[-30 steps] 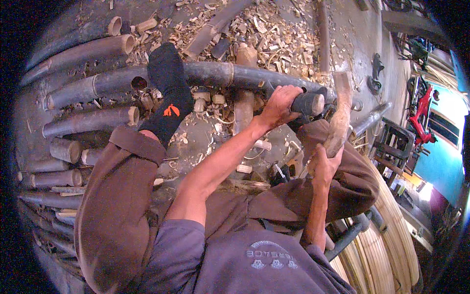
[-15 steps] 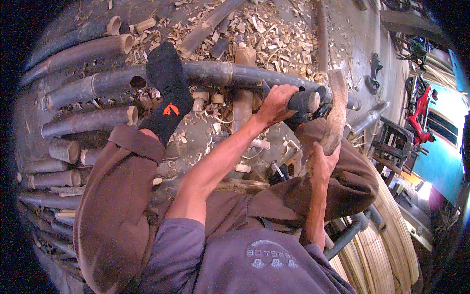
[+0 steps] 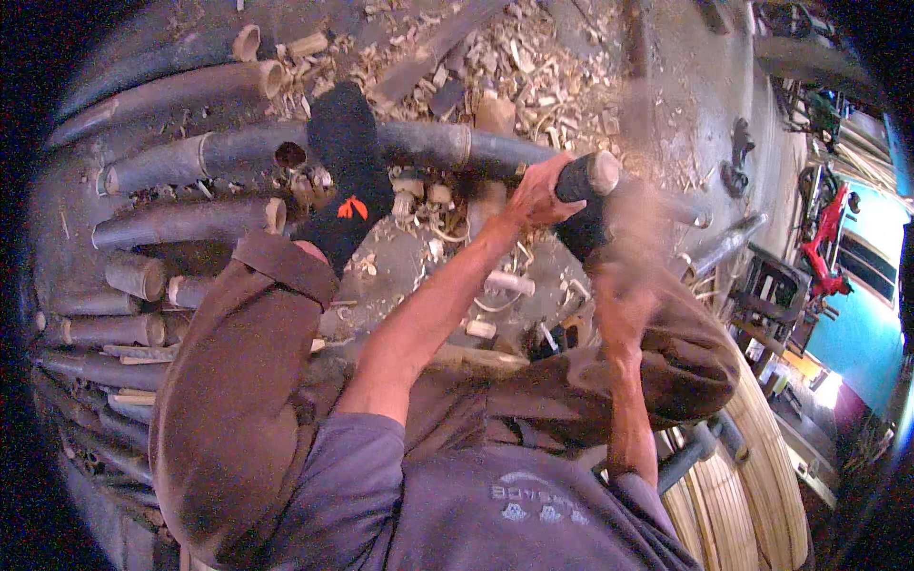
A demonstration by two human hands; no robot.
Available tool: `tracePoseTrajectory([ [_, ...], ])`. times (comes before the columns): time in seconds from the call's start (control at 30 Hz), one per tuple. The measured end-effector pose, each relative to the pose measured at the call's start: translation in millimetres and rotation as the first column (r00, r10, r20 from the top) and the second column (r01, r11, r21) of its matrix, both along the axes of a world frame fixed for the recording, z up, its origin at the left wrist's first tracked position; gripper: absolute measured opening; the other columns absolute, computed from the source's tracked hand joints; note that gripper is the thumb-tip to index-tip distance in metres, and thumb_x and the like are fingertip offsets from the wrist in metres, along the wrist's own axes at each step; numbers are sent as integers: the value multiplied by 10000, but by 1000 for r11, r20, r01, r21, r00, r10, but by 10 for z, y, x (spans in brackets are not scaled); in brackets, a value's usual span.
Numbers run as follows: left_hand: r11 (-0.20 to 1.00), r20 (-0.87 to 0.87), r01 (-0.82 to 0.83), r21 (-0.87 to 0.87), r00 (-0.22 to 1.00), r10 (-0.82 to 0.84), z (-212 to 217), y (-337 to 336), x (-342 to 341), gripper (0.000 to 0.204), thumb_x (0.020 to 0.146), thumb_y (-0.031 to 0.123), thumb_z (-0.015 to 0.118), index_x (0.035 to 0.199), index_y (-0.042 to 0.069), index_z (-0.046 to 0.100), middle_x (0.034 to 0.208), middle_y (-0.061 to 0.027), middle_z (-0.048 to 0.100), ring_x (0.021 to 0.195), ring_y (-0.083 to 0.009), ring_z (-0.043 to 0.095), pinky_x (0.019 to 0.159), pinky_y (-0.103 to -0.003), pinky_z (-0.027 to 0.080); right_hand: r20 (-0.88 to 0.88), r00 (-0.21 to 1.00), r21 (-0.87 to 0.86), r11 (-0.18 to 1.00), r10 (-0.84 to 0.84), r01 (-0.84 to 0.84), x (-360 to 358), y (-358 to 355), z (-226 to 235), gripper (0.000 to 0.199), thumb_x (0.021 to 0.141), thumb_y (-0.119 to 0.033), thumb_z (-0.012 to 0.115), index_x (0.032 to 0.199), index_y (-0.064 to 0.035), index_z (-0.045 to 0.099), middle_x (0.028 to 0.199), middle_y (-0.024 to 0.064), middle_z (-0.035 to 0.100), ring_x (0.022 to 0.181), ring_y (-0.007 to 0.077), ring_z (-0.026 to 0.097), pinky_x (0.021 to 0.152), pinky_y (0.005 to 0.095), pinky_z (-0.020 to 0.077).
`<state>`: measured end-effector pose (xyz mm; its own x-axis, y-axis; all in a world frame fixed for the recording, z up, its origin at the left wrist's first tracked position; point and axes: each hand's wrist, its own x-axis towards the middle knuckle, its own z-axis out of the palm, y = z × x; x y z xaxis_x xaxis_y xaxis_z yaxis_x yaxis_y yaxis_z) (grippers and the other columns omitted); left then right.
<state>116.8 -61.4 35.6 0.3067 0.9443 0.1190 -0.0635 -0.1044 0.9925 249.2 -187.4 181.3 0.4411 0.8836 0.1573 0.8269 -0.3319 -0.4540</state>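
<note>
My left hand (image 3: 546, 197) is closed around a chisel-like tool (image 3: 588, 177) with a dark wrapped handle and a pale round end facing right. Its working end is hidden behind my fingers, close to a long dark bamboo pole (image 3: 428, 145) lying crosswise in front of me. My right hand (image 3: 624, 300), smeared by motion, grips a wooden club (image 3: 636, 224). The club is a tan blur just right of the handle's pale end; I cannot tell whether they touch. A black-socked foot (image 3: 345, 124) rests across the pole, left of my left hand.
Several cut bamboo lengths (image 3: 181, 228) lie at the left. Pale chips (image 3: 547, 81) litter the floor beyond the pole. Pale bamboo strips (image 3: 728, 504) lie at lower right, beside a dark tube (image 3: 693, 449). Sandals (image 3: 735, 157) and a dark chair (image 3: 766, 285) are farther right.
The club has gone from sharp to blurred and swung down and left, nearer the handle. My left hand has tilted the tool, its pale end now higher. The whole view has shifted slightly.
</note>
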Motion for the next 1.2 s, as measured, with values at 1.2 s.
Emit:
tracePoseTrajectory([
  [1.2, 946, 89, -262, 190, 964, 250, 602, -282, 454, 516, 598, 176, 773, 1068, 73, 587, 971, -133, 647, 869, -348, 608, 800, -438, 481, 97, 995, -11, 1000, 3, -2, 537, 384, 869, 709, 804, -92, 698, 1397, 33, 331, 969, 103, 594, 779, 175, 578, 705, 294, 484],
])
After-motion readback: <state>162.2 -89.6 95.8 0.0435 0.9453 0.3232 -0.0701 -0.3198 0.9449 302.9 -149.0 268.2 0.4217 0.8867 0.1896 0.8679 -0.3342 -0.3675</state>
